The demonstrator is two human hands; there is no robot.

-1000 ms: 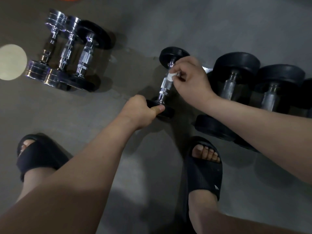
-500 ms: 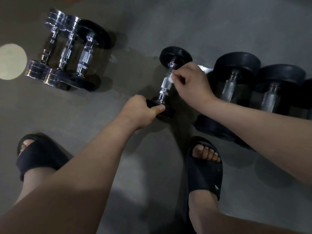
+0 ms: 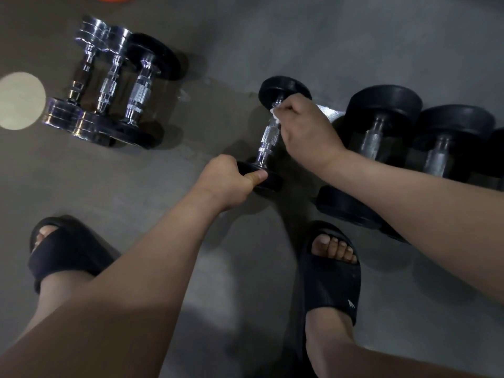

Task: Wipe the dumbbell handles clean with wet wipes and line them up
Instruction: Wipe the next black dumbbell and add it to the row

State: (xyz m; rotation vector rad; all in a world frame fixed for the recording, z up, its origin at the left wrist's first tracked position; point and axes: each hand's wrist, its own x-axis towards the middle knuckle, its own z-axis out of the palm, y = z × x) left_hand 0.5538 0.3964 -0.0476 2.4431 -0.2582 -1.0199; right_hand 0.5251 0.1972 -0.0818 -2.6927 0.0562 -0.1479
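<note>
since a moment ago the right hand has slid the wet wipe a touch further up the chrome handle, toward the far head. the left hand hasn't shifted.

well off to the left of both hands, a pale round patch shows on the grey floor. beside it, still well clear of any fingers, a row of three dumbbells lies side by side, two all chrome and one with black heads.

the left hand grips the near head of the small dumbbell. its fingers are curled round the rim and the thumb lies flat along the top edge, pointing right. from that thumb the handle runs up and slightly right to the right hand's fingertips, with a bare knurled stretch showing between the two hands. i can't tell whether the near head sits on the floor or is tipped up.

the right hand's fingers are bunched together, pinching the white wipe against the top of the handle just under the far head. only a crumpled corner pokes out left of the knuckles.

right of that hand, close behind its wrist, two big black dumbbells lie side by side. below the hands are two feet in black sandals.
</note>
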